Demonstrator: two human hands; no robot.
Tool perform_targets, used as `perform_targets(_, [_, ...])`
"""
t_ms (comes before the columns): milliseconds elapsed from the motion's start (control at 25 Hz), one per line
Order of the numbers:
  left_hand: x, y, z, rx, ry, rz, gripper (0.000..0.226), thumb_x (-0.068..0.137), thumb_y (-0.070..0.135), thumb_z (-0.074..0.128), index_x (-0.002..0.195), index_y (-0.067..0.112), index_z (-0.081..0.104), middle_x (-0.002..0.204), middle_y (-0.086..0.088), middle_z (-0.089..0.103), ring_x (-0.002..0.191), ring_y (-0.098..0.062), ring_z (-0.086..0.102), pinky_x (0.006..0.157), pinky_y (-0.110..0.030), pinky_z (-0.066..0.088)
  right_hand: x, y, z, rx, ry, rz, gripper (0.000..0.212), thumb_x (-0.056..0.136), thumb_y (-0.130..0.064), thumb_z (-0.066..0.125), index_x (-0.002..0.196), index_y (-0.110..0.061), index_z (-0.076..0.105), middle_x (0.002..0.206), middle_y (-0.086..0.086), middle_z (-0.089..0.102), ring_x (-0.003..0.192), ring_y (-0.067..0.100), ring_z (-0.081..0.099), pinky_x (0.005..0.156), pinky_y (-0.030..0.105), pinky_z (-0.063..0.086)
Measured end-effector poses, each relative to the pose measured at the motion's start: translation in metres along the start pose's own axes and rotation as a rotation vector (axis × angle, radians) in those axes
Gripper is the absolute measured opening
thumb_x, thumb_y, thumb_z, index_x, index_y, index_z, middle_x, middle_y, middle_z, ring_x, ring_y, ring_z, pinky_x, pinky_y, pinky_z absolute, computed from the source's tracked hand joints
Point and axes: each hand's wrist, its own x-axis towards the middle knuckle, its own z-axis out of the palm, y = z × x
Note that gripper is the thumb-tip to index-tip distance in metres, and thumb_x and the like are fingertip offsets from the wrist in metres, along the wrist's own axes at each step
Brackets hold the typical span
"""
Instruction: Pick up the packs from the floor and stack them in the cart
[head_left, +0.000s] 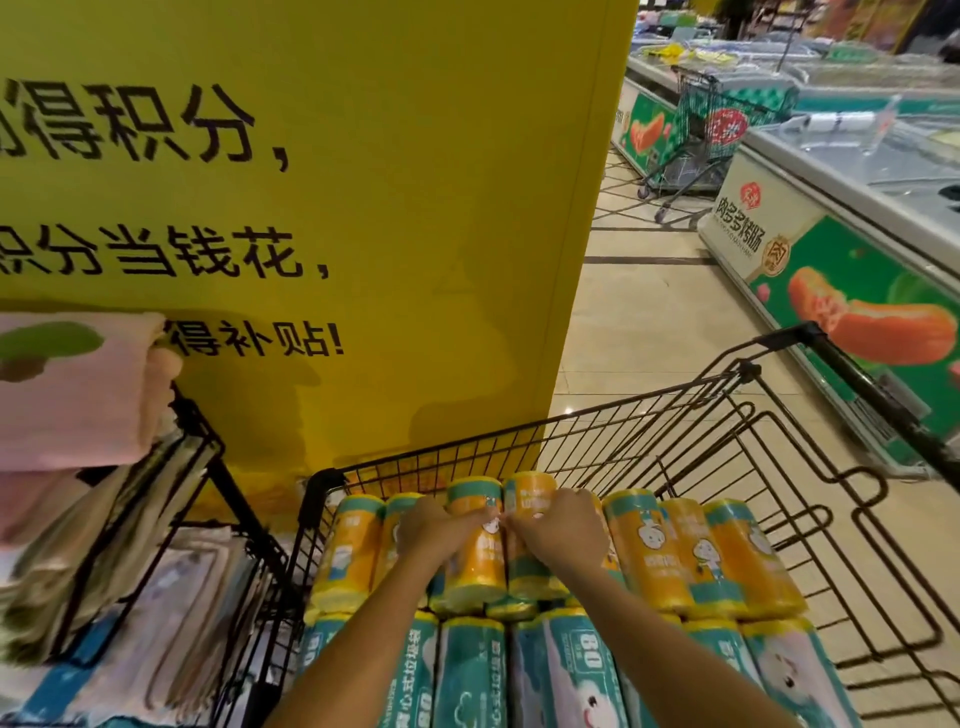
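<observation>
- Your left hand (434, 530) and right hand (566, 530) both rest on top of one orange pack (475, 569), a pair of wrapped rolls lying side by side.
- The fingers of each hand curl inward over the pack, and the fingertips meet at the seam between the two rolls; they grip the wrapping there.
- The pack sits in the far row of the black wire cart (327, 475), raised a little above its neighbours.
- More orange packs (649, 551) lie on either side of it, touching it.
- A row of teal packs (566, 670) fills the near end of the cart, under your forearms.
- Just beyond the cart stands a yellow sign (363, 208) with black lettering.
- At your left a wire rack (200, 421) holds folded pink cloth (78, 395) (towels, by the look of them).
- At your right, across the tiled floor (649, 322), runs a chest freezer (831, 291); a second cart (701, 119) stands well beyond.
</observation>
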Motion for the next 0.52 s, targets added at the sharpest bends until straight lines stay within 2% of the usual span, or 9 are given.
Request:
perform_targets(120, [-0.004,-0.004,-0.005,0.102,-0.092,0.107,0.066,0.071,0.075,0.058,0.091,0.012,0.066,0.064,-0.002,0.067,0.065,-0.013,0.064,0.063,-0.026,0.047,-0.004,0.0,0.002,-0.034,0.057,-0.011,0.064,0.073,-0.064,0.065,0.114,-0.015,0.057,0.117,0.005,0.052,0.11,0.023,0.052,0.084,0.034,0.047])
perform_targets(200, [-0.001,-0.01,-0.008,0.2,-0.133,0.2,0.072,0.068,0.081,0.049,0.093,0.014,0.064,0.075,-0.004,0.07,0.077,-0.019,0.067,0.074,-0.033,0.052,-0.005,0.001,0.002,-0.094,0.088,-0.041,0.063,0.074,-0.066,0.061,0.111,-0.016,0.058,0.115,0.004,0.056,0.114,0.024,0.048,0.085,0.035,0.046])
perform_targets(280, [-0.002,-0.012,-0.015,0.276,-0.173,0.286,0.065,0.075,0.075,0.048,0.094,0.015,0.062,0.081,-0.003,0.072,0.085,-0.022,0.067,0.082,-0.04,0.053,-0.006,0.003,0.002,-0.129,0.09,-0.081,0.06,0.077,-0.066,0.058,0.11,-0.016,0.057,0.113,0.004,0.058,0.113,0.025,0.049,0.085,0.035,0.047])
perform_targets(360, [-0.007,-0.012,-0.027,0.342,-0.185,0.359,0.05,0.084,0.06,0.054,0.11,0.017,0.059,0.101,-0.001,0.069,0.102,-0.023,0.062,0.09,-0.039,0.049,-0.009,0.005,0.002,-0.143,0.063,-0.121,0.057,0.079,-0.063,0.057,0.112,-0.016,0.056,0.114,0.004,0.058,0.111,0.024,0.051,0.086,0.036,0.048])
perform_targets(440, [-0.013,-0.014,-0.038,0.449,-0.161,0.437,0.061,0.087,0.052,0.058,0.137,0.019,0.044,0.132,-0.004,0.054,0.123,-0.026,0.049,0.1,-0.038,0.042,-0.015,0.008,-0.001,-0.158,0.026,-0.156,0.054,0.082,-0.058,0.058,0.117,-0.017,0.053,0.117,0.004,0.056,0.112,0.024,0.051,0.087,0.036,0.047])
perform_targets(520, [-0.021,-0.016,-0.048,0.555,-0.131,0.514,0.078,0.087,0.051,0.059,0.15,0.019,0.025,0.15,-0.005,0.036,0.136,-0.027,0.036,0.109,-0.04,0.034,-0.024,0.011,-0.007,-0.201,-0.007,-0.215,0.057,0.083,-0.054,0.059,0.125,-0.018,0.047,0.122,0.005,0.054,0.114,0.025,0.05,0.09,0.038,0.047])
